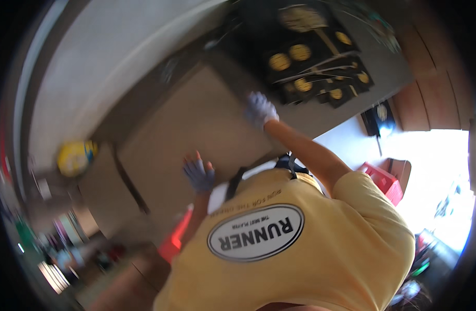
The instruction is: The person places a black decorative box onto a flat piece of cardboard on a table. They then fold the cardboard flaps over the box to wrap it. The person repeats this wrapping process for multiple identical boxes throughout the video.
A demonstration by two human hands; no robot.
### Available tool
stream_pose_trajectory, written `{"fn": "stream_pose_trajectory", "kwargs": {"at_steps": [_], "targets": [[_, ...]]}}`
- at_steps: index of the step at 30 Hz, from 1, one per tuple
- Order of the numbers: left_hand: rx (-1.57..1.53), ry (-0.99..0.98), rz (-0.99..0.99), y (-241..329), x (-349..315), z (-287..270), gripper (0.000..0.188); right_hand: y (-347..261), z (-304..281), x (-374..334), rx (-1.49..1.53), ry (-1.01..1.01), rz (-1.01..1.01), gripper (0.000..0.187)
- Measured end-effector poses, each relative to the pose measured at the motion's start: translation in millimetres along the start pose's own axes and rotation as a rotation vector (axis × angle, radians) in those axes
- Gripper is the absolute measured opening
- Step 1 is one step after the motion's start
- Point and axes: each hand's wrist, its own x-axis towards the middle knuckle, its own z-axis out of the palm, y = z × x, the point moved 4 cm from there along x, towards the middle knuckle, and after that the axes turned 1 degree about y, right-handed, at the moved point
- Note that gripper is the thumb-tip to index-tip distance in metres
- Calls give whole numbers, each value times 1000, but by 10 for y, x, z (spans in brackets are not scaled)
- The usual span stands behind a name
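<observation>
At the near edge of the table point(396, 79), holding the gloved left hand point(199, 175) empty, fingers spread wide, over the brown sheet point(189, 111) at mid-table, and positioning the gloved right hand point(261, 110), grip impossible to tell through blur, beside black packages point(300, 53) toward the table's right end.

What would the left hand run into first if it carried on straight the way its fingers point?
The left hand seems to have a free way across the flat brown surface, with nothing standing before its far edge. Blur hides whether the hand touches that surface or hovers.
</observation>
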Motion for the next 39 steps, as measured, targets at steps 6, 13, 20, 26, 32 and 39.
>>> {"fn": "stream_pose_trajectory", "kwargs": {"at_steps": [6,13,20,26,32,39], "targets": [[58,-236,-75,-903,-844,-180,61,-805,303,258,40,-205,460,50],[-120,-1,-66,-854,-917,-115,57,-728,404,351,-8,-7,56,43],[-190,42,43,-874,-778,60,67,25,568,389,-271,8,248,62],[-201,-162,66,-973,-833,57,72,-100,710,444,-197,-93,120,48],[-215,-351,117,-869,-488,-34,74,14,706,646,124,-152,210,44],[-169,-548,80,-740,-115,-151,73,368,707,948,521,-191,198,27]]}}
